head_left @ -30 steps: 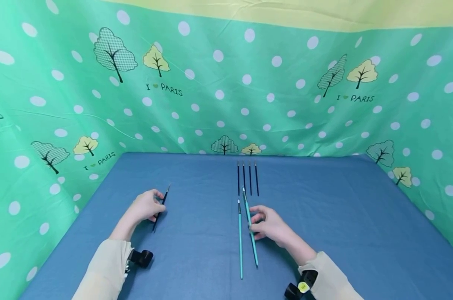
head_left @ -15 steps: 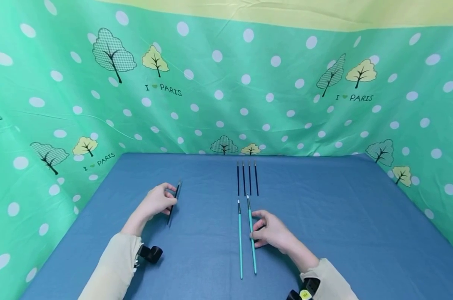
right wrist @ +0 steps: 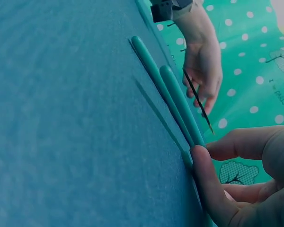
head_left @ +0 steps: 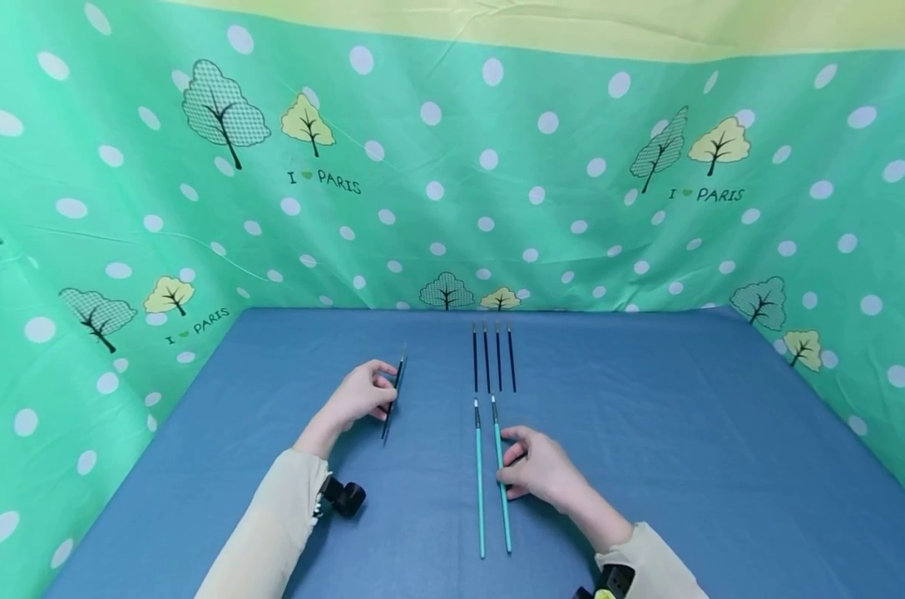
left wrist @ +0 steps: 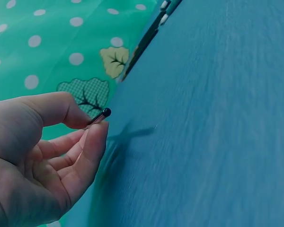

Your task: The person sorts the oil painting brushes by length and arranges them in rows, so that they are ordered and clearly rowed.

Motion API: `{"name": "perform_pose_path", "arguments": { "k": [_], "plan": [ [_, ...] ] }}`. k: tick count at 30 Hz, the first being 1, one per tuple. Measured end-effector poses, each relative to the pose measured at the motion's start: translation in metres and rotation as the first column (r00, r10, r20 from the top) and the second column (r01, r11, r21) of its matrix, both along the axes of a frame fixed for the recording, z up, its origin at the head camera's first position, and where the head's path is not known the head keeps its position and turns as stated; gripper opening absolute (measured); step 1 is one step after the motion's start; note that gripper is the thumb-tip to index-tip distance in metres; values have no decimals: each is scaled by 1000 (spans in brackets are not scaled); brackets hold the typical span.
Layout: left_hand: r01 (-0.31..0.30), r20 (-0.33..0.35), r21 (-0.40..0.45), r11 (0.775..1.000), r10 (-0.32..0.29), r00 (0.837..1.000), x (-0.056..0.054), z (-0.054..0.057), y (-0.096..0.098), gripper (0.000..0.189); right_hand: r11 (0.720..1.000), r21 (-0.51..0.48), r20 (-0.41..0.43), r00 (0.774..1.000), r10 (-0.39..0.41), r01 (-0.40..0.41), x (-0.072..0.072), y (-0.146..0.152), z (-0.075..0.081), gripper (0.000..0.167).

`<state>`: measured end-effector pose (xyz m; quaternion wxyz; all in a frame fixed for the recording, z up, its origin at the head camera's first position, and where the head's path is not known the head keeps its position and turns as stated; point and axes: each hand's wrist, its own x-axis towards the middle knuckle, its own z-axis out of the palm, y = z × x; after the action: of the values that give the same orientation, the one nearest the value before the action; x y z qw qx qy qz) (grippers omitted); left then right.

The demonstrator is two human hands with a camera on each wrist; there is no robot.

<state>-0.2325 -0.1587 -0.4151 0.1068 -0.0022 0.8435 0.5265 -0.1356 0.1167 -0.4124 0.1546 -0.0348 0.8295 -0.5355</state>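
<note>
My left hand [head_left: 357, 396] pinches a thin black paintbrush [head_left: 401, 367] between thumb and fingers, its bristles pointing away from me. In the left wrist view, the rounded end of that handle [left wrist: 105, 113] sticks out past the fingertips, above the blue cloth. With thumb and fingers, my right hand [head_left: 544, 471] pinches a teal paintbrush [head_left: 506, 522]. Just left of it, a second teal paintbrush [head_left: 480, 487] lies almost parallel on the cloth. The right wrist view shows both teal handles close together, with the held one [right wrist: 177, 101] overlapping the other.
Several black paintbrushes [head_left: 487, 359] lie side by side beyond the teal pair, bristles toward the back. A blue cloth [head_left: 647, 399] covers the table. Behind it hangs a green dotted curtain [head_left: 557, 166]. A black wrist camera [head_left: 345, 497] sits on the left sleeve.
My left hand has carried the black paintbrush rightward, toward the middle. My right hand has drawn the teal paintbrush slightly nearer me and straightened it alongside the other teal one.
</note>
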Motion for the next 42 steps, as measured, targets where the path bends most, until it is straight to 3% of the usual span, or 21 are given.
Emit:
{"name": "perform_pose_path", "arguments": {
  "k": [11,16,24,33,42],
  "plan": [
    [28,36,43,999,-30,999,-20,-2,25,39,995,93,-63,998,-17,23,3,-6,-3,55],
    [13,32,73,997,-15,999,-31,-5,37,40,993,112,-96,995,-18,28,5,-6,-2,54],
    [-20,27,131,991,16,999,-46,-11,58,41,995,100,-77,997,-19,27,4,-4,-4,55],
    [-50,7,102,993,50,999,-63,-12,79,41,996,84,-48,999,-14,18,2,-2,-4,57],
    [-40,6,72,997,40,999,-76,-9,96,39,997,79,-59,998,-11,15,2,-2,-3,56]
  ]
}}
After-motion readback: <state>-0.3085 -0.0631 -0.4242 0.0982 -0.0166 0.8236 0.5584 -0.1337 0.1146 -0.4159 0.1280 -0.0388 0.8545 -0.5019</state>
